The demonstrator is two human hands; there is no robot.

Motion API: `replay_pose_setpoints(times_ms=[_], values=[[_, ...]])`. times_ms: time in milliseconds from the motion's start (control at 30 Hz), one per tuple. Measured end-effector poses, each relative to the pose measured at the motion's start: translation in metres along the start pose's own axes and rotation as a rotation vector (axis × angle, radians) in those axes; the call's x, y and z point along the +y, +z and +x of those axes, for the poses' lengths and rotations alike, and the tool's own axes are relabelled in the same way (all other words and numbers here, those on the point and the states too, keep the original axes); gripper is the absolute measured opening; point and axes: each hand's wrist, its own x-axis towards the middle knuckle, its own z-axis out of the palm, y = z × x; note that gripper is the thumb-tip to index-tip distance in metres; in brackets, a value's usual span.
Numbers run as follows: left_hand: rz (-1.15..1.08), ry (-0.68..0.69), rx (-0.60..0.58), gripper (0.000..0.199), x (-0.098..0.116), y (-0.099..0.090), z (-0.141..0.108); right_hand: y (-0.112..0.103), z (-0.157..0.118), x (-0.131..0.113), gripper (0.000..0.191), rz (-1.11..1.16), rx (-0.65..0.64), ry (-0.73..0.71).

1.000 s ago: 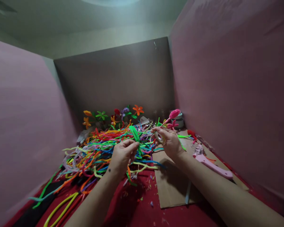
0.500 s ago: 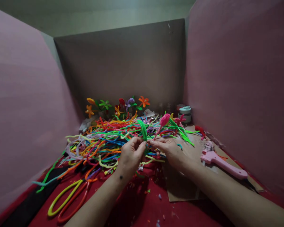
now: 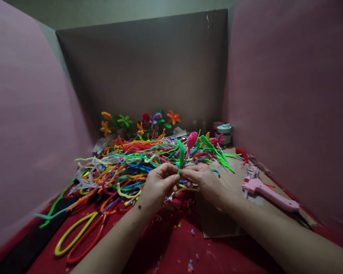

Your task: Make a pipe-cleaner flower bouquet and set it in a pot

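Note:
My left hand point(image 3: 162, 183) pinches the lower end of a green fuzzy leaf point(image 3: 181, 152), which stands upright above the fingertips. Right beside it, my right hand point(image 3: 202, 179) pinches the stem of a pink fuzzy bud point(image 3: 192, 140); the bud rises just right of the leaf. The fingertips of both hands nearly meet where leaf and stem come together, and the fingers partly hide that spot. Behind the hands lies a large tangled pile of coloured pipe cleaners point(image 3: 137, 167).
A pink glue gun point(image 3: 270, 196) rests on cardboard point(image 3: 217, 224) at right. Yellow and red looped handles point(image 3: 74, 236) lie front left. Fuzzy flowers point(image 3: 173, 117) and a lidded jar point(image 3: 223, 134) stand at the back. Pink side walls and a grey back panel enclose the red cloth.
The pink bud has swung upright and closer to the green leaf, as my hands shifted slightly. The whole view has moved a little.

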Motion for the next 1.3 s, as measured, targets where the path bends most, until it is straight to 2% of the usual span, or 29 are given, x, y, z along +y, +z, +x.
replay_pose_setpoints(times_ms=[100,267,367,533,633,767,933,1133,1300], values=[[-0.039,-0.045,0.016,0.020,-0.005,-0.003,0.003,0.000,-0.001,0.000,0.026,-0.044,-0.011,-0.025],[-0.053,-0.112,-0.009,0.020,-0.009,-0.006,0.004,-0.002,0.003,0.003,0.030,-0.206,-0.031,-0.169],[-0.003,-0.090,-0.052,0.018,-0.010,-0.006,0.001,-0.005,0.004,0.005,0.031,-0.248,-0.068,-0.164],[0.056,-0.035,-0.092,0.021,-0.011,-0.005,-0.002,-0.010,0.006,0.004,0.033,-0.312,-0.102,-0.238],[0.007,-0.063,-0.088,0.019,-0.010,-0.005,-0.002,-0.012,0.007,0.001,0.035,-0.325,-0.176,-0.225],[-0.132,-0.130,-0.114,0.017,-0.008,-0.006,0.000,-0.014,0.006,-0.003,0.024,-0.360,-0.251,-0.260],[-0.238,-0.213,-0.159,0.013,-0.006,-0.008,0.000,-0.013,0.004,-0.006,0.022,-0.413,-0.227,-0.285],[-0.262,-0.242,-0.176,0.012,-0.006,-0.009,0.000,-0.009,0.004,-0.006,0.025,-0.446,-0.152,-0.330],[-0.239,-0.205,-0.215,0.012,-0.006,-0.009,0.000,-0.010,0.003,-0.004,0.023,-0.299,-0.168,-0.208]])
